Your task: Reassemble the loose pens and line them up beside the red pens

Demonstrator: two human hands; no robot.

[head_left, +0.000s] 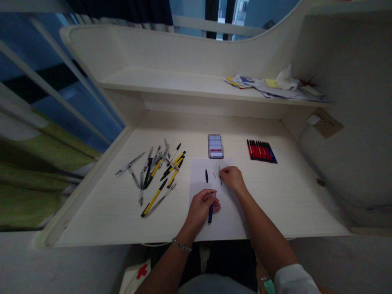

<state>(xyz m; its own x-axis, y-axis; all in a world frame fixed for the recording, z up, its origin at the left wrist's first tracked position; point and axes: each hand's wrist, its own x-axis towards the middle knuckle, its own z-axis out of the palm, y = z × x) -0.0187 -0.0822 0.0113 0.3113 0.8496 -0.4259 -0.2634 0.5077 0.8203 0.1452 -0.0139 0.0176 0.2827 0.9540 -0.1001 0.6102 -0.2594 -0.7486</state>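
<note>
White sleeve [294, 279] on my right arm, left hand [200, 208] closed around blue pen [210, 213], barrel pointing toward me, right hand [232, 179] at thin dark refill [220, 175] on white paper [228, 216], its grip unclear

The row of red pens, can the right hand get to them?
Probably yes: the right hand rests on the white paper, and nothing seems to stand between it and the row of red pens just past the paper's corner.

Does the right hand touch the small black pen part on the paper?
Apart. The head view shows paper between the right hand and the small black pen part.
</note>
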